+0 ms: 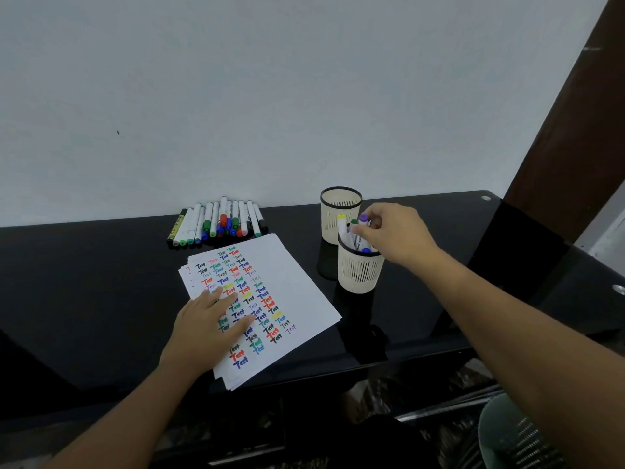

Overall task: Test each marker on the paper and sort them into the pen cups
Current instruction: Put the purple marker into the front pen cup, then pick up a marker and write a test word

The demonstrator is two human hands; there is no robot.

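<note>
The right hand (pixel 392 235) pinches a purple-capped white marker (pixel 363 221) just above the nearer cream slotted pen cup (pixel 360 270), while the left hand (pixel 206 328) presses flat, fingers spread, on the scribbled white paper stack (pixel 287 275).

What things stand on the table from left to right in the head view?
Pile of markers → paper, under the left hand → near pen cup → right hand.

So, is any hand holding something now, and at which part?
The right hand pinches the purple-capped marker near its cap end, above the nearer pen cup. The left hand holds nothing; it rests flat on the paper.
</note>
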